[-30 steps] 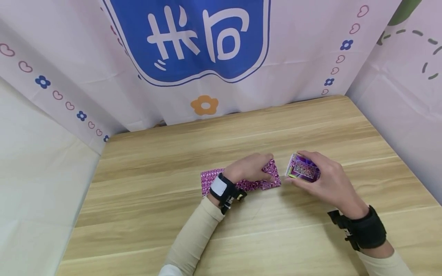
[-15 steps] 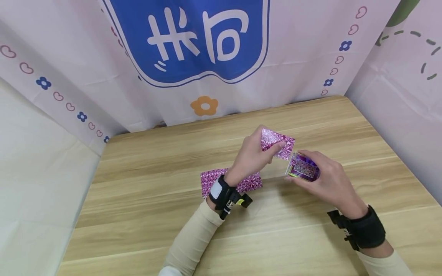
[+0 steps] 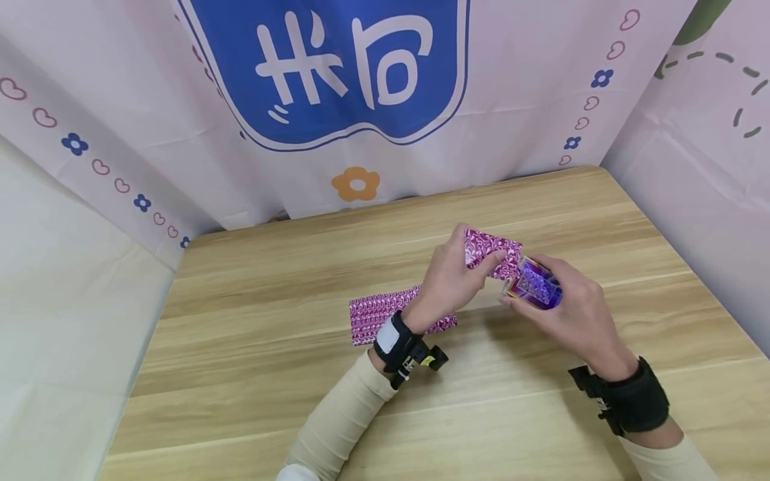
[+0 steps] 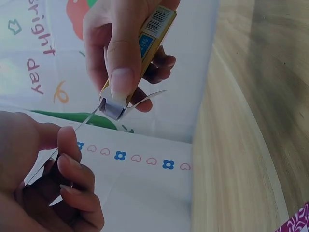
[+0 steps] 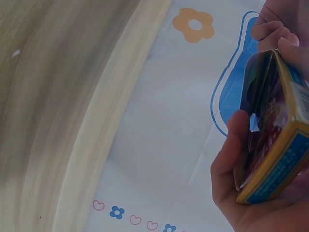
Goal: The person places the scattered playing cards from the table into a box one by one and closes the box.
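My left grip (image 3: 448, 277) pinches pink-patterned card (image 3: 480, 246) at open end of box (image 3: 537, 286), clamped in my right grip (image 3: 577, 307); overlapping cards (image 3: 377, 317) lie on worktop (image 3: 240, 361).

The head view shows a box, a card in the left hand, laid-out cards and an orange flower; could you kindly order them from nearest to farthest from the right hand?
1. Box: gripped in the right hand.
2. Pink card: left of it, held in the left hand.
3. Laid-out cards: farther left, on the table.
4. Orange flower: beyond the table, left, on the cloth.
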Demonstrator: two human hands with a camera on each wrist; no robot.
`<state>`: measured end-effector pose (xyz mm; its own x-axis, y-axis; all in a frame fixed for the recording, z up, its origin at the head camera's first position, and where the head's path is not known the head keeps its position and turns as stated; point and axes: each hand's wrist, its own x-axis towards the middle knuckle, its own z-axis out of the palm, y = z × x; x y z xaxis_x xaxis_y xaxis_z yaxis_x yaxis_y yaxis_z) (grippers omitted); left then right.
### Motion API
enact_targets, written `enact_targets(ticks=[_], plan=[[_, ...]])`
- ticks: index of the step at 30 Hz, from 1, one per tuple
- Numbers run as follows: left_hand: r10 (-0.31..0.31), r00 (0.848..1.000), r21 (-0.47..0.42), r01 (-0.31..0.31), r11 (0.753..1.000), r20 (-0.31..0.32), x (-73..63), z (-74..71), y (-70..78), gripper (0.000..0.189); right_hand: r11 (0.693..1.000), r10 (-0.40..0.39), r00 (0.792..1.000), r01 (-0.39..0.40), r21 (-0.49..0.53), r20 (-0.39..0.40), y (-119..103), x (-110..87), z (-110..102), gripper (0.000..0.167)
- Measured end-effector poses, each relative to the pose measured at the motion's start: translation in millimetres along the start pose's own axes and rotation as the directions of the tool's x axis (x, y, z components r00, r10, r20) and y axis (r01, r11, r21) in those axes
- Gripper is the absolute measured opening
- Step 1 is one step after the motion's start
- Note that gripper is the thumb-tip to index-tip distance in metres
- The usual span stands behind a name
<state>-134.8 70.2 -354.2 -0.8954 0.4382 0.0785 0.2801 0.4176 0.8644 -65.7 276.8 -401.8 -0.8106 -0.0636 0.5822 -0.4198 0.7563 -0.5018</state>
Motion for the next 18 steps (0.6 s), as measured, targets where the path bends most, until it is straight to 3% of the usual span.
enact_targets(ticks=[6, 12, 18], plan=[[-0.010, 0.999, 0.019, 0.009, 1.000, 0.042, -0.3, -0.4, -1.0, 0.054, 1.000, -0.001, 1.000, 0.000, -0.017, -0.018, -0.1, 0.6, -0.5, 0.081], [-0.003, 0.996, 0.097, -0.006, 0.995, 0.093, 1.1, -2.5, -4.1, 0.050, 0.999, -0.028, 1.000, 0.027, -0.021, -0.011, 0.7, 0.2, -0.8, 0.080], [-0.007, 0.975, 0.151, -0.028, 0.988, 0.224, 2.4, -6.4, -8.5, 0.047, 0.997, -0.075, 0.996, 0.075, 0.001, 0.054, -0.1, -0.6, 0.2, 0.073]])
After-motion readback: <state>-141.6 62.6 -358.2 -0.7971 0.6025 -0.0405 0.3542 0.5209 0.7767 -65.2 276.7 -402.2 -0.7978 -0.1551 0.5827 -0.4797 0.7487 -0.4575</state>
